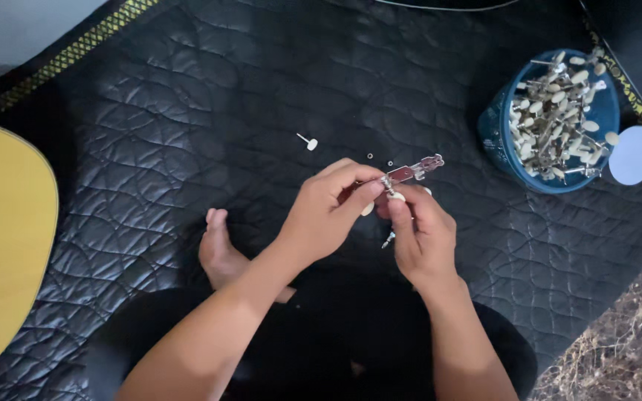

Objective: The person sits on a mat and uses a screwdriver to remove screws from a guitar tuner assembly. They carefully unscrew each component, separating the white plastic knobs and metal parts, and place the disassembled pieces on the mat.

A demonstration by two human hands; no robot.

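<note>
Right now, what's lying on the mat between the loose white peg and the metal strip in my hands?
In the head view, two tiny ring-shaped parts lie on the black quilted mat between the loose white peg and the metal strip.

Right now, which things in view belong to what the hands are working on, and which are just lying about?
In hand:
- metal tuner plate, held by left hand and right hand
- blue tub of pegs
- loose peg and small washers on the mat

Lying about:
- yellow guitar body
- black quilted mat
- round white lid
</note>
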